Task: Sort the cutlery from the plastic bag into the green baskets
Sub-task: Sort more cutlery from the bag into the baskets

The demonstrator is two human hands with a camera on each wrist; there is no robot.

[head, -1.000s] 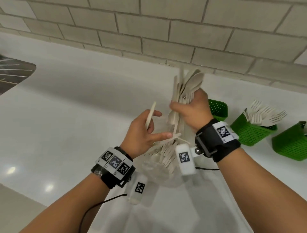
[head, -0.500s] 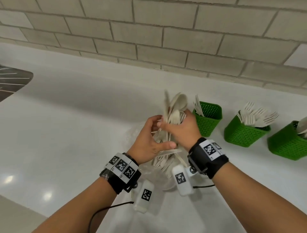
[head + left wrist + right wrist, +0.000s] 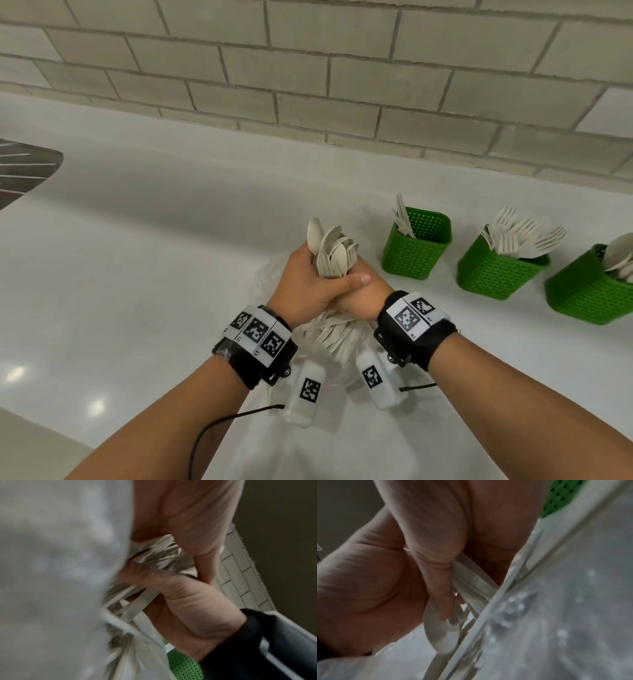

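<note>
Both hands are wrapped round one upright bundle of pale cutlery (image 3: 334, 255), spoon bowls on top. My left hand (image 3: 308, 284) grips it from the left, its thumb lying across my right hand (image 3: 363, 294), which grips from the right. The handles (image 3: 334, 337) fan out below into the clear plastic bag (image 3: 270, 274) on the counter. Three green baskets stand to the right: the nearest (image 3: 416, 245) holds a few knives, the middle one (image 3: 496, 265) forks, the far one (image 3: 589, 291) spoons. The blurred wrist views show the gripped handles (image 3: 159, 555) (image 3: 471, 577) and bag film (image 3: 565, 601).
The white counter (image 3: 154, 257) runs back to a grey tiled wall (image 3: 308, 78). A dark ridged drainer (image 3: 20, 168) sits at the far left. The counter's front edge (image 3: 41, 425) drops off at the lower left. Cables hang from both wristbands.
The bundle has come down from chest height to just above the bag. My left hand dropped its single piece and closed round the bundle beside my right hand.
</note>
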